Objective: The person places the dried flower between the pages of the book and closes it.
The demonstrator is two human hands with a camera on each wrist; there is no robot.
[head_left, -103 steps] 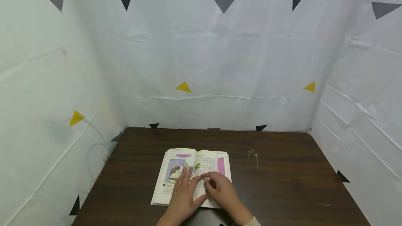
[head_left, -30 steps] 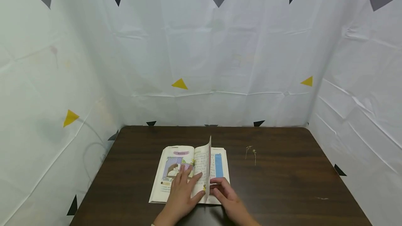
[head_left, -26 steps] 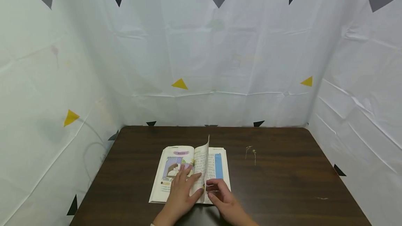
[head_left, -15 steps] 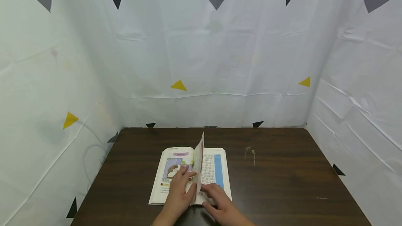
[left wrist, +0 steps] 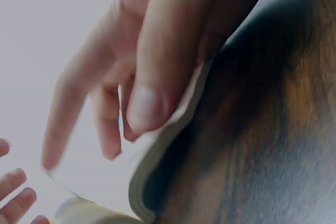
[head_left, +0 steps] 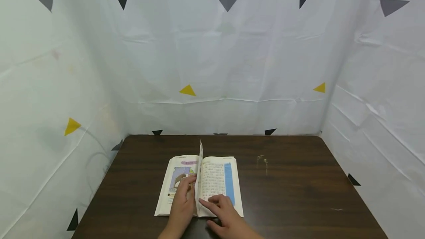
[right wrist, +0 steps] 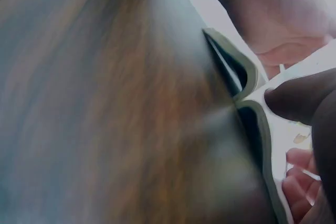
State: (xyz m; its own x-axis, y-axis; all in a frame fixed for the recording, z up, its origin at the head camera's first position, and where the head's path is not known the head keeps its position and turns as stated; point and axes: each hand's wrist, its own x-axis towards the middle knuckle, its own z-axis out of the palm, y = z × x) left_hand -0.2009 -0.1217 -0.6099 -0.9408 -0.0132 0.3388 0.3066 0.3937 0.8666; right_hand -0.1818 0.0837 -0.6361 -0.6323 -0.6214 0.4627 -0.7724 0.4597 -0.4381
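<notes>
I see the open book [head_left: 202,183] lying low in the frame's centre on the dark table [head_left: 299,194], print too small to read. My left hand [head_left: 182,204] rests flat on the illustrated page beside an upright leaf [head_left: 200,165]; my right hand [head_left: 223,209] presses spread fingers on the text page.

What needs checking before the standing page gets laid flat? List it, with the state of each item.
1. Book lies open on the table: ok.
2. One page stands upright near the spine: ok.
3. Left hand rests on the left page beside the standing page: ok.
4. Right hand rests flat on the right page: ok.
5. Grip on the standing page: cannot tell.
6. Dried sprig lies apart from the book: ok.
</notes>
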